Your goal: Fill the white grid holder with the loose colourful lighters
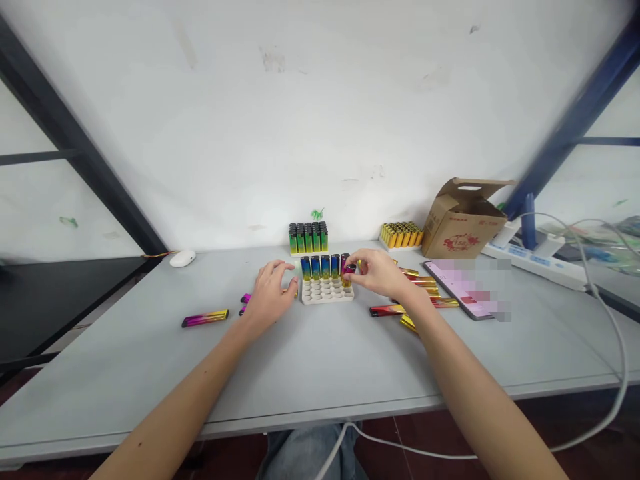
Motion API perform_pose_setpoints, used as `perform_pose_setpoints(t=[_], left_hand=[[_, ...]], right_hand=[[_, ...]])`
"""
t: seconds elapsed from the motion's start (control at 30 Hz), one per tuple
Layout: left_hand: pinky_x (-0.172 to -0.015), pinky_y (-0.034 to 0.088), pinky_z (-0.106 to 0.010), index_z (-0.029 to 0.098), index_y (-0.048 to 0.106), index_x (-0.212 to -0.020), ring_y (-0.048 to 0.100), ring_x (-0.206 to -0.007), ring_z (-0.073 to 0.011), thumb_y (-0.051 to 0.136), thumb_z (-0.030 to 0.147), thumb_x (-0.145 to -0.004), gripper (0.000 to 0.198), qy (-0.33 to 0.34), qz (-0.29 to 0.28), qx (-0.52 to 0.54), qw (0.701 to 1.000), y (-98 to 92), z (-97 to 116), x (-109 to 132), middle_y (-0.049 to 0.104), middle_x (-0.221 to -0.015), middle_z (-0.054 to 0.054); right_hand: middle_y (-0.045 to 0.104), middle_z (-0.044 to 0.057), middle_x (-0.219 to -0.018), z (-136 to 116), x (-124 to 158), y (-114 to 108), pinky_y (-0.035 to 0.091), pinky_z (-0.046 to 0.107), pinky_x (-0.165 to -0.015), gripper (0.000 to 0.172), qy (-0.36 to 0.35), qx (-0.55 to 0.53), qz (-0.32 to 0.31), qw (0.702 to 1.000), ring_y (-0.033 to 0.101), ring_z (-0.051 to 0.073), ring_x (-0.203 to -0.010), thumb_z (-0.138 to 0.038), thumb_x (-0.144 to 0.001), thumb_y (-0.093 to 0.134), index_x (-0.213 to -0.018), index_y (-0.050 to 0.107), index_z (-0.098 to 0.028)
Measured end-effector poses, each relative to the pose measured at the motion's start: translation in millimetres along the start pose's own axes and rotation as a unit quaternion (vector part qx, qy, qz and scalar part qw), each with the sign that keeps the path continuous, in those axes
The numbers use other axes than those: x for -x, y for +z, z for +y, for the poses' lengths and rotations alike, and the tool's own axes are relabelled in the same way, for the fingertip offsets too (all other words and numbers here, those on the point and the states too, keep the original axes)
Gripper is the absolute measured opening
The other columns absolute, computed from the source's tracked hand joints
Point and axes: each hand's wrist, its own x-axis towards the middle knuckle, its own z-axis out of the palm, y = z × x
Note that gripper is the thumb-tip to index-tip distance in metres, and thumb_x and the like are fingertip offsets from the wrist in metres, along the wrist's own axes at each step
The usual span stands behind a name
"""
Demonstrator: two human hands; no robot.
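A white tray with round holes (325, 293) lies on the grey table (310, 360). Several blue-green lighters (320, 266) stand in its back row. My right hand (376, 272) pinches a red-and-gold lighter (347, 273) at the tray's right end, fingers closed on it. My left hand (270, 293) rests on the table at the tray's left edge, fingers curled down; I cannot see anything in them. Pink lighters (245, 299) lie partly hidden beside that hand. A pink-and-gold lighter (205, 319) lies further left.
Red-and-gold lighters (417, 293) lie loose to the right of my right wrist. A full tray of green lighters (308, 238) and one of yellow lighters (400, 235) stand by the wall. A cardboard box (463, 220), phone (463, 288), power strip (530, 257), white mouse (183, 259).
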Motion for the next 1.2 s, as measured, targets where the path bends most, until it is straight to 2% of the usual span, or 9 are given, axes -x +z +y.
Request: perform_pose_setpoints(t=[0.07,0.23,0.4,0.47,0.53,0.63,0.83,0.97,1.2], left_hand=[[-0.075,0.057,-0.035,0.022,0.059,-0.113,0.048,-0.122,-0.0284,0.048,0.032,-0.089,0.029,-0.003,0.002,-0.006,1.000,-0.2,-0.1,-0.1,0.054,-0.126,-0.009],[-0.077,0.057,-0.037,0.022,0.060,-0.112,0.048,-0.122,-0.0286,0.048,0.032,-0.089,0.028,0.006,-0.001,-0.003,1.000,-0.5,3.2,0.9,0.054,-0.125,-0.009],[-0.072,0.057,-0.035,0.023,0.060,-0.109,0.052,-0.117,-0.0272,0.048,0.031,-0.089,0.025,0.019,0.023,0.008,1.000,-3.5,8.2,0.6,0.056,-0.122,-0.008],[-0.074,0.057,-0.035,0.023,0.060,-0.108,0.053,-0.115,-0.0264,0.047,0.031,-0.089,0.024,0.023,0.032,0.007,0.999,-3.6,8.4,0.4,0.057,-0.121,-0.008],[-0.080,0.056,-0.037,0.023,0.060,-0.108,0.053,-0.114,-0.0262,0.047,0.030,-0.089,0.024,0.028,0.032,-0.002,0.999,-2.2,7.6,0.6,0.057,-0.120,-0.008],[-0.090,0.052,-0.042,0.022,0.060,-0.109,0.052,-0.116,-0.0271,0.048,0.028,-0.089,0.024,0.035,0.017,-0.018,0.999,0.8,6.5,1.6,0.057,-0.119,-0.009],[-0.099,0.048,-0.045,0.022,0.061,-0.104,0.057,-0.111,-0.0250,0.050,0.033,-0.089,0.021,0.089,0.013,-0.005,0.996,1.7,9.7,3.4,0.058,-0.119,-0.009],[-0.090,0.054,-0.041,0.023,0.064,-0.097,0.054,-0.117,-0.0261,0.052,0.036,-0.089,0.019,0.096,-0.006,0.007,0.995,1.5,12.3,5.0,0.056,-0.121,-0.009],[-0.096,0.052,-0.044,0.022,0.064,-0.095,0.054,-0.117,-0.0257,0.051,0.032,-0.090,0.017,0.125,0.000,0.012,0.992,2.4,15.2,6.9,0.059,-0.117,-0.008]], right_hand=[[0.066,0.001,-0.085,1.5,0.6,-2.0,0.037,0.029,-0.062,0.017,0.002,-0.001,0.000,1.000,0.051,0.015,-0.064,-0.032,-0.075,0.070,-0.090,0.070,-0.024],[0.062,0.006,-0.107,5.3,0.6,-5.5,0.044,0.032,-0.069,0.055,-0.001,-0.035,0.080,0.996,0.053,0.016,-0.069,-0.042,-0.072,0.075,-0.121,0.058,-0.024],[0.063,0.013,-0.112,24.7,-5.1,-10.0,0.047,0.035,-0.077,0.038,0.046,-0.032,0.288,0.956,0.059,0.021,-0.085,-0.043,-0.093,0.044,-0.115,0.060,-0.018],[0.065,0.014,-0.111,38.0,-7.7,-12.2,0.046,0.038,-0.084,0.037,0.085,-0.023,0.336,0.938,0.060,0.022,-0.090,-0.038,-0.093,0.038,-0.111,0.062,-0.016],[0.068,0.014,-0.107,51.0,-9.6,-12.5,0.046,0.039,-0.086,0.037,0.134,-0.023,0.323,0.936,0.061,0.024,-0.091,-0.034,-0.092,0.039,-0.109,0.064,-0.014],[0.070,0.015,-0.100,63.8,-10.2,-6.0,0.044,0.040,-0.091,0.032,0.174,0.044,0.254,0.950,0.061,0.027,-0.096,-0.027,-0.087,0.045,-0.100,0.070,-0.013],[0.063,0.017,-0.120,64.9,-5.0,20.1,0.037,0.044,-0.100,0.026,0.185,0.212,0.144,0.949,0.052,0.031,-0.117,-0.030,-0.083,0.056,-0.094,0.077,-0.017],[0.063,0.017,-0.121,65.0,-3.7,24.7,0.036,0.044,-0.100,0.026,0.187,0.232,0.109,0.948,0.047,0.031,-0.123,-0.030,-0.085,0.055,-0.089,0.077,-0.018],[0.063,0.014,-0.121,66.1,-4.7,20.9,0.031,0.042,-0.105,0.025,0.194,0.212,0.061,0.956,0.044,0.029,-0.128,-0.033,-0.082,0.059,-0.088,0.078,-0.020]])
